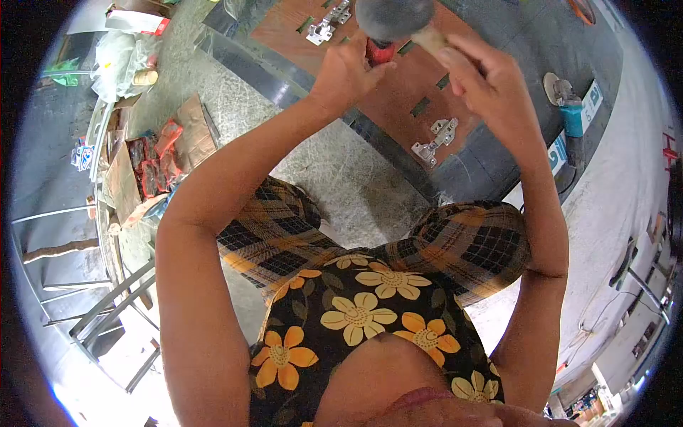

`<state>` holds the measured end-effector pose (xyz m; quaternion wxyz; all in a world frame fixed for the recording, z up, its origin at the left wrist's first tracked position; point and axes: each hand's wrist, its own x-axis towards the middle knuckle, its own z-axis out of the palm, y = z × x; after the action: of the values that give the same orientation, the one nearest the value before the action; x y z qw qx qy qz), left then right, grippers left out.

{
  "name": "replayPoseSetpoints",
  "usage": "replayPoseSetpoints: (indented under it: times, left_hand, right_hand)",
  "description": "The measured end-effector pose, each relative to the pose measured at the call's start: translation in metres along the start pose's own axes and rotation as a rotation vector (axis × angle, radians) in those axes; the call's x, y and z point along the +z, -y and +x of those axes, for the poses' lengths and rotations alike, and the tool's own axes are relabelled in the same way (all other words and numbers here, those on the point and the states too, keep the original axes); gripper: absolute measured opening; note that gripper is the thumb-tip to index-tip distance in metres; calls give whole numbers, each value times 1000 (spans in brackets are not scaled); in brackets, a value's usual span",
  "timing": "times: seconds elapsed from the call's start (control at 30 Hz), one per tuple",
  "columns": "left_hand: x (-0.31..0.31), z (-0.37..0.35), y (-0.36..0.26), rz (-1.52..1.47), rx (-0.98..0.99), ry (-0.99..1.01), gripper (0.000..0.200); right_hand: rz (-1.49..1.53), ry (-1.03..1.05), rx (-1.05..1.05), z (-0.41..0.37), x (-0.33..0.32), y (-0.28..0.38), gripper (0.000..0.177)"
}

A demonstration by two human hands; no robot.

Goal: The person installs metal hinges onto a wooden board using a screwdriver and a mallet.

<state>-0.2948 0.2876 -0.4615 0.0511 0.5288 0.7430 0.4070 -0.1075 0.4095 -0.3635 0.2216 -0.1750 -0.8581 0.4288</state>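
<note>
My left hand (348,75) is wrapped round a red-handled tool (380,53), whose lower part is hidden. My right hand (487,82) grips the pale handle of a mallet (429,40). The mallet's dark, rounded head (395,18) is right above the red handle; whether they touch I cannot tell. Beneath both hands lies a reddish-brown board (384,103) with several dark rectangular slots. One metal hinge (435,142) sits at the board's near end, and another metal hinge (329,23) is towards its upper left.
A dark slab (455,181) lies under the board. At the left, an open cardboard box (126,174) holds red-and-dark packets, near clear plastic bags (117,60) and metal frames (114,302). To the right are a teal object (570,121) and white-and-blue boxes (592,99).
</note>
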Motion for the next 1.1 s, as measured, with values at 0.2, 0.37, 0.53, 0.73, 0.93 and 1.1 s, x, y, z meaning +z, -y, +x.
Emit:
replayPoseSetpoints:
  times: [0.2, 0.37, 0.53, 0.73, 0.93, 1.1]
  left_hand:
    - [-9, 21, 6, -12, -1, -169, 49]
    - [-83, 67, -23, -29, -334, -275, 38]
    - [-95, 88, -5, 13, -320, -341, 36]
    - [-48, 94, -3, -36, -192, -196, 35]
    - [11, 102, 9, -36, -185, -18, 42]
    - [23, 100, 0, -62, -117, -55, 47]
  right_hand:
    - [-55, -93, 57, 1, -7, -1, 33]
    - [153, -339, 238, -1, -20, 30, 36]
    - [185, -451, 258, 3, -25, 23, 38]
    - [146, -404, 279, 4, -29, 8, 40]
    - [120, -377, 318, 2, -28, 1, 40]
    - [115, -348, 292, 2, -31, -6, 39]
